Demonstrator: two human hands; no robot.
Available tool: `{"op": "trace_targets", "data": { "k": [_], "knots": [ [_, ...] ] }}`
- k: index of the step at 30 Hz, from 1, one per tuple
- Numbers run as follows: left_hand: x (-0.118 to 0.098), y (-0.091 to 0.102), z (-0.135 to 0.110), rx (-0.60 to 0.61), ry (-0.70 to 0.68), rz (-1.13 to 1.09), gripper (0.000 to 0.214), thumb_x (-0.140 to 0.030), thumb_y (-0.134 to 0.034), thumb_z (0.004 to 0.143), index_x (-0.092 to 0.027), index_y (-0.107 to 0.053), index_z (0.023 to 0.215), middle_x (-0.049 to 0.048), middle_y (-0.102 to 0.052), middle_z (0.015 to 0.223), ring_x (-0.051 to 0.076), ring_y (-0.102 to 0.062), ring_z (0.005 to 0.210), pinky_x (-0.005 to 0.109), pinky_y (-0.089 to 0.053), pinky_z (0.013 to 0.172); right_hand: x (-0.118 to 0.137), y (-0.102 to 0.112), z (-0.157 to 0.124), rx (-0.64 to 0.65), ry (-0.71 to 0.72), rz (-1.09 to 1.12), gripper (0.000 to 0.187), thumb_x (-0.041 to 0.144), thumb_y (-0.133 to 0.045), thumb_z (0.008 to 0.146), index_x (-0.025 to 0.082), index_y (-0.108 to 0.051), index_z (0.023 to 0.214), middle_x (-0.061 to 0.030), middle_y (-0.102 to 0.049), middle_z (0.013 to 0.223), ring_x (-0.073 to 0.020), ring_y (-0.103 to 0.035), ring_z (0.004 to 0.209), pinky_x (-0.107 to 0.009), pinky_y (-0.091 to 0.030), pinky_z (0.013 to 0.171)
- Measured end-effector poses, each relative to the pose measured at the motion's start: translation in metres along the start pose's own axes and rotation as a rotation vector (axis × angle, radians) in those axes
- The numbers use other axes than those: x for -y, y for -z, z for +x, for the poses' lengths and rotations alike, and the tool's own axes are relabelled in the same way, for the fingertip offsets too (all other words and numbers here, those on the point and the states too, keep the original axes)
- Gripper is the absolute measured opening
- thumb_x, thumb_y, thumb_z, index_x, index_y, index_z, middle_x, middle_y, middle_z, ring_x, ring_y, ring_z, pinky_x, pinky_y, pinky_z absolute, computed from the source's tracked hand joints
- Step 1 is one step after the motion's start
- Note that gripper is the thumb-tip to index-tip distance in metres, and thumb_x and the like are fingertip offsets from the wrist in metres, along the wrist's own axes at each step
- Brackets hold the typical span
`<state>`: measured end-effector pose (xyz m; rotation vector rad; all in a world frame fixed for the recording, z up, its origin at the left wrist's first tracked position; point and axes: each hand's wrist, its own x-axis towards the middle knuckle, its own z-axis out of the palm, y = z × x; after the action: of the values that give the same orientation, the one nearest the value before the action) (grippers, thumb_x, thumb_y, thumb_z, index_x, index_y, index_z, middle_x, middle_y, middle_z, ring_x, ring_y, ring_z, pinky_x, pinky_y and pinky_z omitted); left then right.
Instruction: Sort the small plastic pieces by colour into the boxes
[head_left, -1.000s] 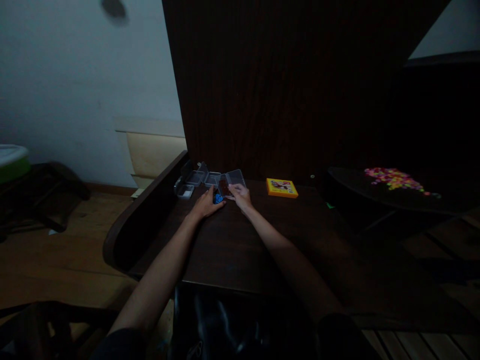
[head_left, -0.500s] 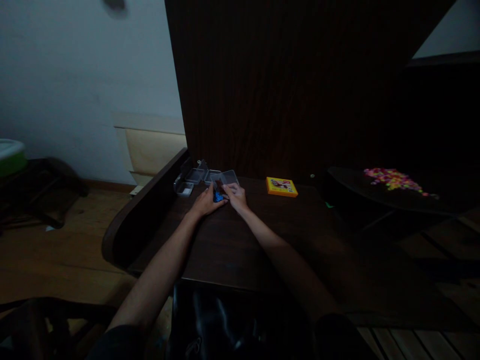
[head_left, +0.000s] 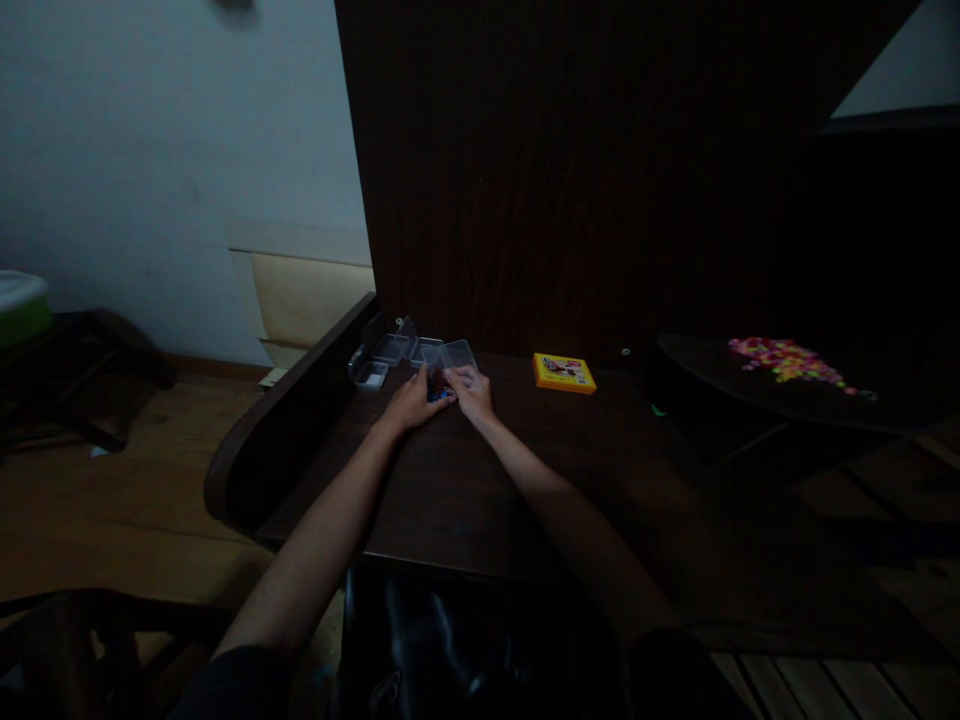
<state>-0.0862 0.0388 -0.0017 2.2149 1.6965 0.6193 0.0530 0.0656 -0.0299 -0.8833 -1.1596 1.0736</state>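
1. Dim room: a pale wall (head_left: 165,150) fills the 10 o'clock side, and a tall dark wooden panel (head_left: 585,170) stands at 12 o'clock, directly behind the worktop.
2. Wooden floor (head_left: 112,470) shows at 9 o'clock, and a green and white container (head_left: 19,305) sits at the far edge of the view.
3. Dark worktop (head_left: 465,490) carries the small things, and its raised curved edge runs along the 9 o'clock side.
4. At 3 o'clock a round dark side table (head_left: 720,385) stands beside the worktop, with a heap of pink and yellow pieces (head_left: 784,357) on it.
5. Something black and glossy (head_left: 450,640) is at 6 o'clock, below the near edge of the worktop.
6. Yellow flat box (head_left: 564,373) lies on the worktop at 2 o'clock from the hands, apart from them.
7. Several clear plastic boxes (head_left: 390,350) lie at 11 o'clock from the hands, near the raised edge.
8. Left hand (head_left: 411,402) lies palm down, fingers pointing to 1 o'clock and reaching the small clear box (head_left: 454,355). The light is too weak, so I cannot tell if its grip is closed.
9. Right hand (head_left: 469,392) is just beside the left one, with its fingers on the same small clear box. I cannot tell its grip either.
10. Blue pieces (head_left: 437,394) show between the two hands, at the near end of the small clear box. I cannot tell if they are inside it.
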Motion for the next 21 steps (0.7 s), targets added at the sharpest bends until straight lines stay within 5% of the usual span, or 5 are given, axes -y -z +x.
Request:
{"op": "trace_targets", "data": {
  "k": [21],
  "knots": [
    [0.0021,-0.0003,-0.0001,-0.006,0.023,-0.031,0.085,-0.055,-0.062,0.079,-0.01,-0.026,0.142,0.0231,-0.054,0.133,0.035,-0.055,0.122,0.042,-0.047,0.097,0.0027,0.0058,0.0013,0.028,-0.008,-0.011,0.04,0.051,-0.081,0.054,0.018,-0.064,0.07,-0.0064,-0.075,0.08,-0.0203,-0.07,0.074,-0.03,-0.056,0.067]
  ]
}}
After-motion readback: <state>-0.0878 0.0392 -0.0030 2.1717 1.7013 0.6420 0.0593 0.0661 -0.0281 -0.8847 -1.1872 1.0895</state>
